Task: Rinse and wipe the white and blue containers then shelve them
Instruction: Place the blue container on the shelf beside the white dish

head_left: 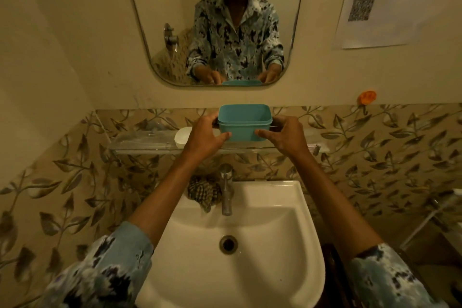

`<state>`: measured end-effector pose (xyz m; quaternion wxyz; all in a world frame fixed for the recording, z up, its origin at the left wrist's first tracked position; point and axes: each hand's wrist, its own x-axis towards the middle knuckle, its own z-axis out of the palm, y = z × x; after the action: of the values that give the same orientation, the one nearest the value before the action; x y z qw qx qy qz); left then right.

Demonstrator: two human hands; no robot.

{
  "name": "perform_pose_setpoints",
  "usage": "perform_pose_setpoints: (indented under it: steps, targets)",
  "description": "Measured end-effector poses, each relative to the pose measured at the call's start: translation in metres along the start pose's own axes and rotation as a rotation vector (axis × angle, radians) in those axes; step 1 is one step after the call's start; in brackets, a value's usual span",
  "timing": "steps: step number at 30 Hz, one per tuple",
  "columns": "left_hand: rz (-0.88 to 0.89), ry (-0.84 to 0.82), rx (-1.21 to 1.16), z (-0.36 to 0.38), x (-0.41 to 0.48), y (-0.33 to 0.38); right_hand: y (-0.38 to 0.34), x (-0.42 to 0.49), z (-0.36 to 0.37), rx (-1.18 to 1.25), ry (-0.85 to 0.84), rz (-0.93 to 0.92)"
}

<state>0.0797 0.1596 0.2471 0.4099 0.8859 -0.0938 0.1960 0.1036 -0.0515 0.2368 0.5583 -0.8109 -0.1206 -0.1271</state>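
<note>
Both hands grasp the blue container (244, 124) at centre frame: left hand (203, 136) and right hand (287, 136) each clasp an end wall, thumbs on the near face, at the level of the glass shelf (142, 142). It looks like light, stiff, open-topped plastic, possibly slick if wet, so gripping under the rim seems safest. The white container (182, 136) sits on the shelf just left, partly hidden. Shelf space toward the right looks free; the tap (226, 187) and sink (295, 207) lie below.

paper notice (390, 2) on wall, qr code, print too blurred to read
</note>
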Motion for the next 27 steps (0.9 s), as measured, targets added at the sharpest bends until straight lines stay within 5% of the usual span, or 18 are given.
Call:
perform_pose_setpoints:
  steps: [27]
  targets:
    - [-0.032, -0.001, 0.224, 0.016, -0.011, -0.007, 0.022, -0.009, 0.001, -0.158, -0.084, 0.019]
